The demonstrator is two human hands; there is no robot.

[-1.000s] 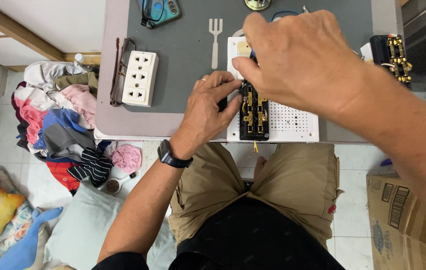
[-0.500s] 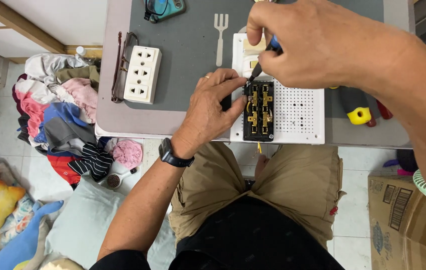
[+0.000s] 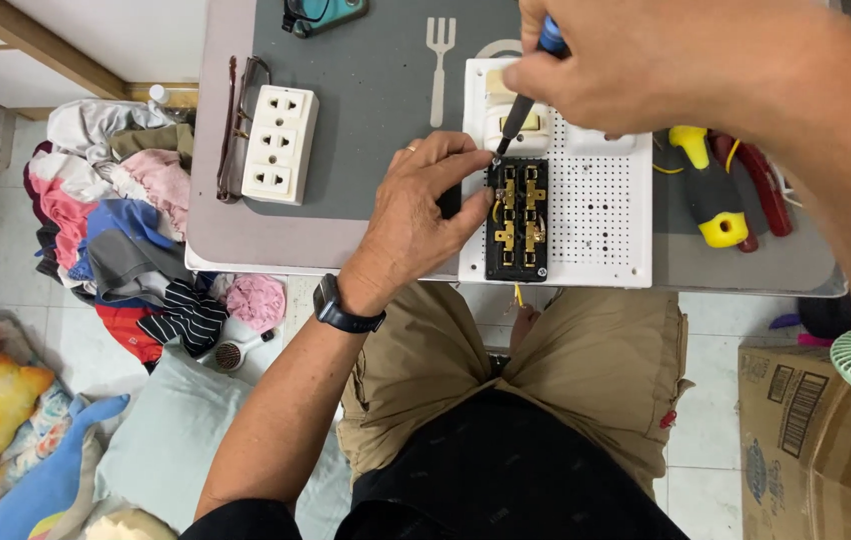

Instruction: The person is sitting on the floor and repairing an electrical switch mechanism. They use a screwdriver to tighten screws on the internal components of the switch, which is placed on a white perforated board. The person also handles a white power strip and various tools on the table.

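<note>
Hands at work on an opened black socket module point(image 3: 517, 218) with brass contacts, seen from above. The module lies on a white perforated board point(image 3: 596, 215) at the near edge of a grey desk point(image 3: 376, 110). The left hand point(image 3: 416, 215) steadies the module's left side, fingers point(image 3: 451, 165) curled and pressed against its edge. The right hand point(image 3: 646, 65) comes in from the far right, fingers pinched around a blue-handled screwdriver point(image 3: 524, 95) whose tip meets the module's far left corner. A white three-outlet socket point(image 3: 281, 143) and a pair of glasses point(image 3: 236, 125) lie well apart to the left. Yellow-handled and red-handled tools point(image 3: 711, 190) rest on the right. A yellow wire point(image 3: 518, 295) hangs below the desk edge.

Likely risks: the screwdriver tip could slip off the small screw and jab the left fingers close beside it, since they brace just next to the tip. A loosened screw could also drop through the board's holes or off the near edge.
</note>
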